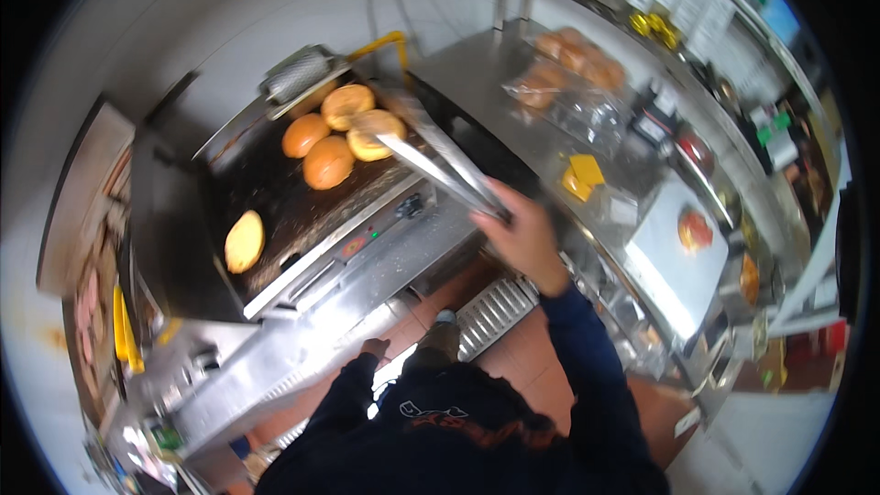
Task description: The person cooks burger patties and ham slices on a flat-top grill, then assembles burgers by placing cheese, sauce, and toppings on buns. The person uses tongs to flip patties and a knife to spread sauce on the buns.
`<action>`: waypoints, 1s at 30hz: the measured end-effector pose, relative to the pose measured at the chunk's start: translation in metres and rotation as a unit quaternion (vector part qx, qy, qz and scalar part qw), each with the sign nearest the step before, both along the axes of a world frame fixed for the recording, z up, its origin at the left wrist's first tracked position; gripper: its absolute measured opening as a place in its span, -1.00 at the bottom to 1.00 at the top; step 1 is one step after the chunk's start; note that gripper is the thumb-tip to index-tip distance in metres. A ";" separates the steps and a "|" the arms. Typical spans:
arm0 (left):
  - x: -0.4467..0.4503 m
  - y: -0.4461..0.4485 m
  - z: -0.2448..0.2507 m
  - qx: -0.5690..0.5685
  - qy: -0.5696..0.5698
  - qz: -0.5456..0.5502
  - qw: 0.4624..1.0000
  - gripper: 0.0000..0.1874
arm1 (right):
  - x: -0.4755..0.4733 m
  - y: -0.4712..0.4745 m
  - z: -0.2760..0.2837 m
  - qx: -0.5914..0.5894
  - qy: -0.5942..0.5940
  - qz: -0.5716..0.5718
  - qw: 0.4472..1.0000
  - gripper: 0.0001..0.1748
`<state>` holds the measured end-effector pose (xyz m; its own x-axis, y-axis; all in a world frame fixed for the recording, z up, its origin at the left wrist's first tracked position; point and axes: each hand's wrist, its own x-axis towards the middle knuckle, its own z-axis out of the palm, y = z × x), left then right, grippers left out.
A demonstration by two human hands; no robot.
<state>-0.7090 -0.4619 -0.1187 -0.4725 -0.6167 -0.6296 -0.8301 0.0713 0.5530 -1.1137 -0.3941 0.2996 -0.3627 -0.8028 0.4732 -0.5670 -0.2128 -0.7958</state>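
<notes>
My right hand (519,230) grips metal tongs (447,165) near their closed end, and their arms reach over the flat griddle (275,185). One tong tip is over a halved bun (381,141) lying cut side up; the other, blurred, is near the griddle's back right. Beside that bun lie another cut-side-up half (347,106) and two browned, domed bun tops (328,163). A pale yellow bun half (245,242) sits alone at the griddle's front left. My left hand (375,347) hangs low by the steel counter edge, partly dark; I see nothing in it.
A grill press (299,75) rests at the griddle's back. To the right, a steel table (474,75) holds bagged buns (581,58), cheese slices (584,172) and a white board (677,254) with a topped bun piece. Yellow-handled tools (124,330) stand at left.
</notes>
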 end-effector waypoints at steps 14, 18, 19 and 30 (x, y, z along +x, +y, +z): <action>-0.005 -0.028 -0.079 0.103 -0.140 -0.110 0.979 -0.59 | -0.136 -0.044 -0.043 0.157 0.069 -0.294 0.940 -0.53; -0.024 -0.023 -0.059 0.049 -0.140 -0.150 0.978 -0.64 | -0.280 -0.005 -0.129 0.324 0.194 -0.329 0.866 -0.64; -0.042 -0.021 -0.053 0.041 -0.133 -0.145 0.980 -0.66 | -0.304 -0.003 -0.149 0.416 0.237 -0.272 0.835 -0.65; -0.342 0.010 0.118 0.009 0.234 0.124 0.964 -0.76 | -0.337 -0.001 -0.169 0.230 0.064 -0.180 0.954 -0.71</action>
<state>-1.0514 -0.4517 -0.0012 -0.5467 -0.7385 -0.3947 -0.4801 -0.1097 0.8703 -1.4504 -0.3948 0.1306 -0.6171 -0.7703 0.1608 -0.6369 0.3690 -0.6769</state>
